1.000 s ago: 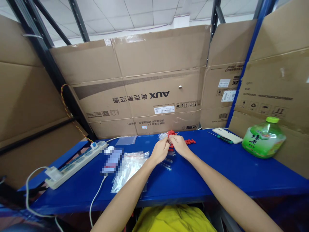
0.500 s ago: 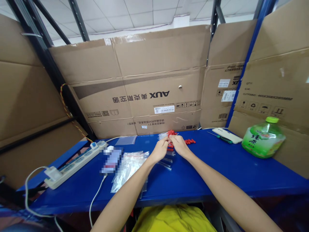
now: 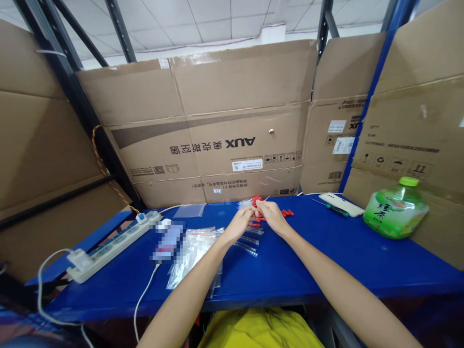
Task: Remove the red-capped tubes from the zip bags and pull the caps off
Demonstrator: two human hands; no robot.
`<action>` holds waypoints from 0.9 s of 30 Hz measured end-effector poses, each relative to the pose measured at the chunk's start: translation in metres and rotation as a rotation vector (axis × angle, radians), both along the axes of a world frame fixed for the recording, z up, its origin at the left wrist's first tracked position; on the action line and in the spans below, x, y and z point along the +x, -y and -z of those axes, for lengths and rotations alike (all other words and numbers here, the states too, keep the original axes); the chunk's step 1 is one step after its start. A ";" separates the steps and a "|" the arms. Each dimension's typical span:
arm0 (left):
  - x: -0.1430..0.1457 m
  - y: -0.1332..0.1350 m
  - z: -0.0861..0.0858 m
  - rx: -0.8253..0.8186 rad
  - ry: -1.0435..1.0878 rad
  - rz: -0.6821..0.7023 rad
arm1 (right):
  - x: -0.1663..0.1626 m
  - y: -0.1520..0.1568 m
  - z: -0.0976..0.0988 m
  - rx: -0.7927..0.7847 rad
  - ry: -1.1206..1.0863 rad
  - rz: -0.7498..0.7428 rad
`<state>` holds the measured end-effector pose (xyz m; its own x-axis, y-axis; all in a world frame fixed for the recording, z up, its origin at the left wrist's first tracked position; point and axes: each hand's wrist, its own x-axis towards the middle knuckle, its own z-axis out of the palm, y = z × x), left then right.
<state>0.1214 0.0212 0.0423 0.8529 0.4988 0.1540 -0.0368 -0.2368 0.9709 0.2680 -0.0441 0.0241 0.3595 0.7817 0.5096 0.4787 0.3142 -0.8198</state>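
My left hand (image 3: 241,223) and my right hand (image 3: 271,215) meet over the back middle of the blue table, fingers closed and fingertips almost touching. A thin rod (image 3: 267,197) pokes out beyond the right fingers; most of it is covered. What the left fingers pinch is too small to make out. Around the hands lie small red pieces (image 3: 289,212), some partly hidden behind the fingers. Thin clear tubes (image 3: 248,240) lie below the left hand, and a bundle of pale thin sticks (image 3: 243,204) is just behind it.
Left of my hands are clear zip bags (image 3: 194,253), a blurred phone (image 3: 168,241) on a cable and a white power strip (image 3: 116,246). To the right stand a green bottle (image 3: 395,210), a white board (image 3: 340,204) and a green-handled tool (image 3: 337,209). Cardboard (image 3: 217,96) walls the back.
Both hands have shifted slightly, with the right hand's fingertips a little higher and the left hand's a little lower. The thin rod now points more upward beyond the right fingers.
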 end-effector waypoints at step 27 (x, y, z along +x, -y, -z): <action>0.007 -0.006 0.007 0.445 0.041 -0.251 | -0.007 -0.008 0.007 -0.040 -0.141 0.002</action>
